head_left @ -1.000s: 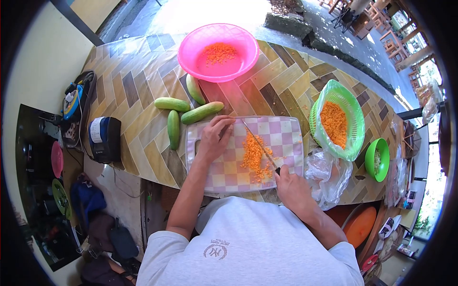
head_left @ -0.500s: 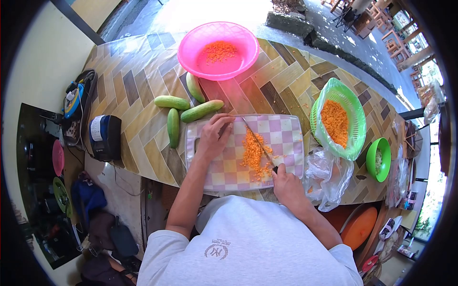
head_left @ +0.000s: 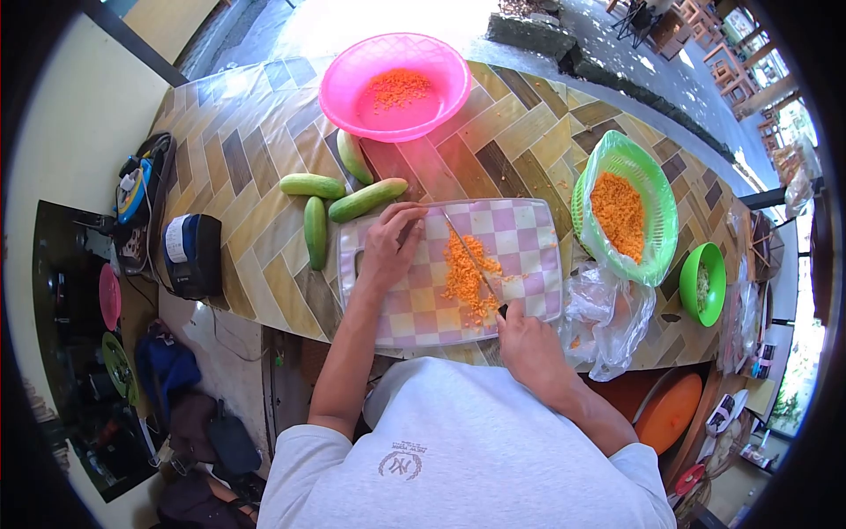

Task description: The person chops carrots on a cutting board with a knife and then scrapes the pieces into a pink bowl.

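A knife is held by its black handle in my right hand. Its blade slants across a pile of finely chopped orange carrot. Under both lies a pink-and-white checked cutting board. My left hand rests over the board's far left part, fingers bent and thumb apart, fingertips near its far edge and close to the knife tip. Nothing shows in its grasp. Just beyond that hand is a green cucumber, with several more around it.
Behind the board stands a pink basin with chopped carrot inside. To the right are a plastic-lined green basket full of chopped carrot, a crumpled plastic bag and a green bowl. A dark printer-like device sits at the left edge.
The view has shifted slightly, so the table things appear a little higher. The knife stays over the carrot in my right hand, and my left hand keeps its place on the board.
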A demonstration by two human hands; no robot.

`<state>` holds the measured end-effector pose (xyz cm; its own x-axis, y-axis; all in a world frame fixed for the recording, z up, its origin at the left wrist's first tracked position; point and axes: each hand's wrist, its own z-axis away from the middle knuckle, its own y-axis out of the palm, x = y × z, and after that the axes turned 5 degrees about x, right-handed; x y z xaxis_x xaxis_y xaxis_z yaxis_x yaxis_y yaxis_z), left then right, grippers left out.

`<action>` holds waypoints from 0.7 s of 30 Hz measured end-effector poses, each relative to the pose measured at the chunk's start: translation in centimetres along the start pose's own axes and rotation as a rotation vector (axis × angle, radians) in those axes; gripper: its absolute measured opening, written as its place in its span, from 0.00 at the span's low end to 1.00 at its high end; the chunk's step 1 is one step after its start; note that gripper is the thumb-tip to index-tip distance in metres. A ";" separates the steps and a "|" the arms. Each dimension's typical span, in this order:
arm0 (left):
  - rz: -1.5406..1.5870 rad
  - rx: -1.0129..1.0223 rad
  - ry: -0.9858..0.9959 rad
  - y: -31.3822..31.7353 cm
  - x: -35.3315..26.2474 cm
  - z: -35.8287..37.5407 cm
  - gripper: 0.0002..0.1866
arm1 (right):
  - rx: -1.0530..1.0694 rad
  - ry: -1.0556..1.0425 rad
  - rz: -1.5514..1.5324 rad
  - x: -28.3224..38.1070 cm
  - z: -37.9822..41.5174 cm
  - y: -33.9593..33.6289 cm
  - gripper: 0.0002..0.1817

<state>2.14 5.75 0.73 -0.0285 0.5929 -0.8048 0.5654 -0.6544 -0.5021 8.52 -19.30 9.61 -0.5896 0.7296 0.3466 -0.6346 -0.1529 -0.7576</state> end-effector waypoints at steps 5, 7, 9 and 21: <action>-0.005 0.000 0.003 -0.3 -0.2 0.0 0.09 | -0.057 -0.002 -0.020 -0.8 -1.0 1.2 0.14; -0.013 0.006 0.008 -0.2 -0.1 -0.1 0.09 | -0.027 -0.008 -0.046 0.0 -0.2 0.1 0.14; 0.012 0.010 -0.019 -0.1 -0.2 -0.1 0.09 | -0.011 -0.008 -0.052 0.3 0.1 -0.2 0.14; -0.002 0.006 -0.017 0.0 -0.1 0.0 0.09 | 0.042 0.020 -0.067 0.9 -0.3 0.0 0.15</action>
<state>2.12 5.67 0.85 -0.0440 0.5863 -0.8089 0.5602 -0.6559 -0.5059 8.18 -18.47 9.75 -0.5350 0.7525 0.3841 -0.6930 -0.1308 -0.7090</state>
